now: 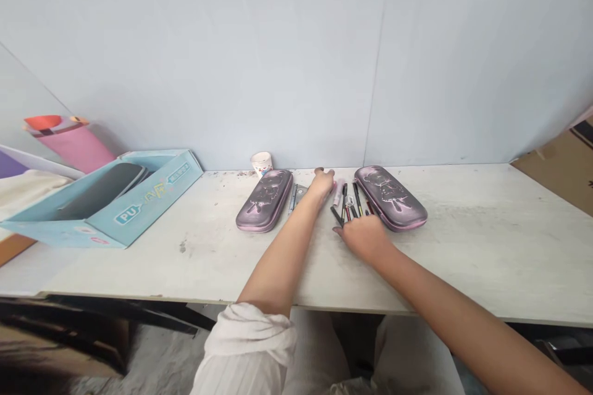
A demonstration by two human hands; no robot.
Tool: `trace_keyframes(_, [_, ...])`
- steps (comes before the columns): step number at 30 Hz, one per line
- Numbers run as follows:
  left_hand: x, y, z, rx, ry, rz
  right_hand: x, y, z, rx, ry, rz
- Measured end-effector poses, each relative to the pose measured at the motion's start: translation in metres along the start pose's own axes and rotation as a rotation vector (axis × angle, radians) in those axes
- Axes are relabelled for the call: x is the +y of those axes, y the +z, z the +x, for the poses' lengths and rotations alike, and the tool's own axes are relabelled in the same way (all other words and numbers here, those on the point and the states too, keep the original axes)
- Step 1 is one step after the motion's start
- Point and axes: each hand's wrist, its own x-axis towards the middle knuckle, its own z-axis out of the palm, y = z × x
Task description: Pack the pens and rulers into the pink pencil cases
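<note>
On the white table, my right hand (365, 237) bends over a loose bunch of pens (357, 199), its fingers closed around their near ends and its thumb out to the left. A pale pink marker (338, 192) lies left of the bunch. Further back, my left hand (322, 181) rests near the wall, thumb and finger apart, with no held thing visible. Beside its forearm lies a ruler (293, 199), partly covered. One dark pink-edged pencil case (265, 200) lies shut to the left; a matching pencil case (391, 197) lies shut to the right of the pens.
A paper cup (262, 163) stands behind the left case, against the wall. At the left, a light-blue open box (155, 197) holds a grey case (104, 190); a pink rolled item (76, 142) stands behind it. Brown cardboard (563, 166) stands at the right edge.
</note>
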Motion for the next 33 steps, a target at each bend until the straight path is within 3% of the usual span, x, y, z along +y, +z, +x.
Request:
trace_keyframes(5, [-0.011,-0.031,0.000,-0.087,0.103,0.416,-0.012,-0.006,0.029,0.110,0.007,-0.035])
trace_keyframes(9, [-0.017,-0.044,0.009,-0.182,0.182,0.658,-0.034,0.003,0.044,0.113,0.021,-0.025])
trace_keyframes(15, [-0.012,-0.023,0.035,-0.356,0.352,0.905,-0.044,0.010,0.054,0.104,0.034,-0.022])
trace_keyframes(20, [-0.010,-0.003,0.048,-0.455,0.396,1.054,-0.037,0.011,0.059,0.105,0.018,-0.018])
trace_keyframes(27, [-0.008,-0.003,0.054,-0.361,0.353,1.081,-0.032,0.014,0.064,0.080,0.081,-0.016])
trace_keyframes(33, [-0.013,-0.009,0.060,-0.240,0.227,0.900,-0.034,0.018,0.061,0.092,0.123,-0.010])
